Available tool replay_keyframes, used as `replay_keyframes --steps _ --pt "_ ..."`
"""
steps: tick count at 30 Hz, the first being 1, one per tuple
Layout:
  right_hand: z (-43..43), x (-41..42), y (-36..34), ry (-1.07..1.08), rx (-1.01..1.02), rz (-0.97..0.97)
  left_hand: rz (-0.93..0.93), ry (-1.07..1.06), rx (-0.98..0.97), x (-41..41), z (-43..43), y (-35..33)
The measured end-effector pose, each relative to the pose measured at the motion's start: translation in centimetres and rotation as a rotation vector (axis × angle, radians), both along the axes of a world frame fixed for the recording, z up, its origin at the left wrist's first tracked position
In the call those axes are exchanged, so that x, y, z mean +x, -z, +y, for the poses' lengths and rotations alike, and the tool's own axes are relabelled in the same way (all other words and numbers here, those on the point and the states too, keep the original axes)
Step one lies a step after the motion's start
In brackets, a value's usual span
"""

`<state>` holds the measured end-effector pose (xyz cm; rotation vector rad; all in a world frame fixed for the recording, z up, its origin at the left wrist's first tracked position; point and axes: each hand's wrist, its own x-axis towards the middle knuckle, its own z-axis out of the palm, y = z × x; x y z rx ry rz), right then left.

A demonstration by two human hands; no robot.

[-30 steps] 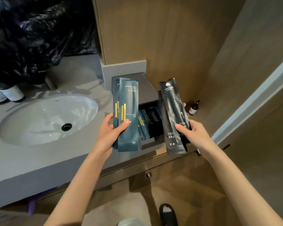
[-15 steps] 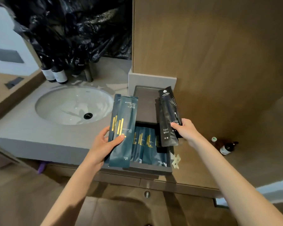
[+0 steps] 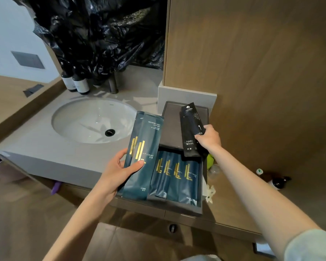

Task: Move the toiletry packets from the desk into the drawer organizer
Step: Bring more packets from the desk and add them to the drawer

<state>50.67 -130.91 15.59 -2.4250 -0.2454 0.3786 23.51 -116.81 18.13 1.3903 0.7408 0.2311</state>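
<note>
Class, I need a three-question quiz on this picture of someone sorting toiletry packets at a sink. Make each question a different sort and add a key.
1. True or false: the left hand holds teal packets marked COMB.
2. Which does the right hand hold? A) a brown bottle B) black toothbrush packets C) nothing
3. Fill in: the teal packets already lying in the organizer bear stripes coloured ____.

Key: 1 true; 2 B; 3 gold.
</note>
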Motion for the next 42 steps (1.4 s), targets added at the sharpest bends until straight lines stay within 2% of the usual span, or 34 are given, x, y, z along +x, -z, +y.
replay_keyframes --steps 4,6,7,9,10,12,16,21,24,28,32,35,42 --pt "-0.2 -0.8 -0.4 -0.046 -0.196 -0.276 -0.003 -0.001 -0.005 0.7 -0.2 -0.1" --pt "-0.4 -1.8 -1.4 -0.123 -0.078 -0.336 -0.007 -0.015 -0.009 1.0 -0.5 -0.2" --pt "-0.5 -2.7 -2.1 -0.174 0.064 -0.279 -0.012 -0.020 -0.018 1.2 -0.6 -0.2" --pt "-0.8 -5.8 -3.8 -0.277 0.317 -0.023 -0.033 0.003 -0.024 1.6 -1.1 -0.3" --pt "-0.9 -7.5 -4.5 -0.315 0.367 0.084 -0.046 0.023 -0.024 1.8 -1.3 -0.4" --pt "-0.9 -10.4 -4.7 -0.344 0.383 0.174 -0.062 0.060 -0.029 2.3 -2.1 -0.6" --pt "-1.3 -13.3 -3.4 -0.236 0.483 0.205 -0.073 0.103 -0.006 3.1 -3.4 -0.3" --pt "-3.5 -13.3 -3.6 -0.186 0.634 0.426 -0.098 0.180 -0.113 2.8 -3.2 -0.1" --pt "-5.6 -12.4 -4.0 -0.204 0.646 0.532 -0.064 0.224 -0.039 1.7 -2.3 0.3" --pt "-7.9 -11.4 -3.8 -0.200 0.634 0.649 0.070 0.378 -0.013 -0.6 -0.7 0.2" --pt "-9.0 -11.1 -3.0 -0.172 0.523 0.782 0.164 0.498 -0.114 -2.3 -0.7 -0.4" --pt "-9.1 -11.4 -2.6 -0.178 0.404 0.860 0.227 0.535 -0.110 -2.0 -1.0 -0.4" --pt "-7.7 -11.2 -1.5 -0.053 0.297 0.804 0.222 0.508 0.039 2.2 -2.5 1.0"
